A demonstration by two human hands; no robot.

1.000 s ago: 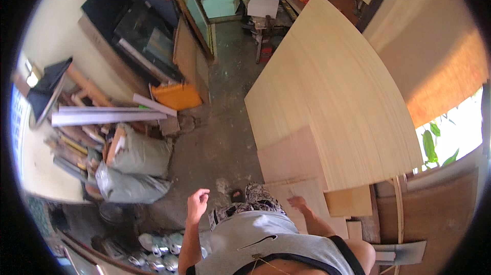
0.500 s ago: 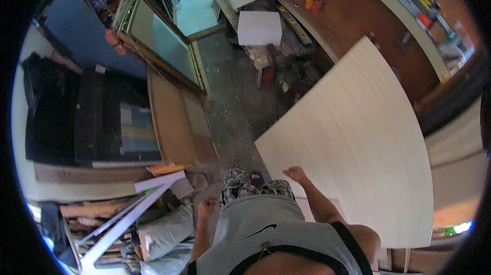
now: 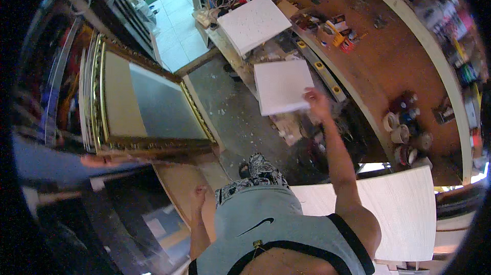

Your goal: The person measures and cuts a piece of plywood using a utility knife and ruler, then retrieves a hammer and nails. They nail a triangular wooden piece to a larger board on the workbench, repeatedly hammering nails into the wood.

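My right hand [image 3: 318, 104] is stretched forward over the right edge of a white square panel [image 3: 283, 85] on the low workbench. Its fingers are bent and a little apart, with nothing seen between them; whether they touch the panel I cannot tell. My left hand [image 3: 200, 193] hangs low beside my left hip, its fingers curled in and nothing visible in them. Another white panel [image 3: 254, 22] lies farther along the same bench, apparently stacked on others.
An ornate gold frame [image 3: 153, 96] leans at the left, near a brown board [image 3: 176, 185]. A large pale sheet [image 3: 394, 208] stands behind my right arm. Along the right runs a brown worktop [image 3: 388, 65] with tape rolls [image 3: 399, 133] and tools. A spirit level [image 3: 321, 68] lies along the bench.
I have moved forward, toward the low bench and its white panels. My right arm has swung out ahead, over the nearer panel. The large pale sheet now sits farther back beside me.
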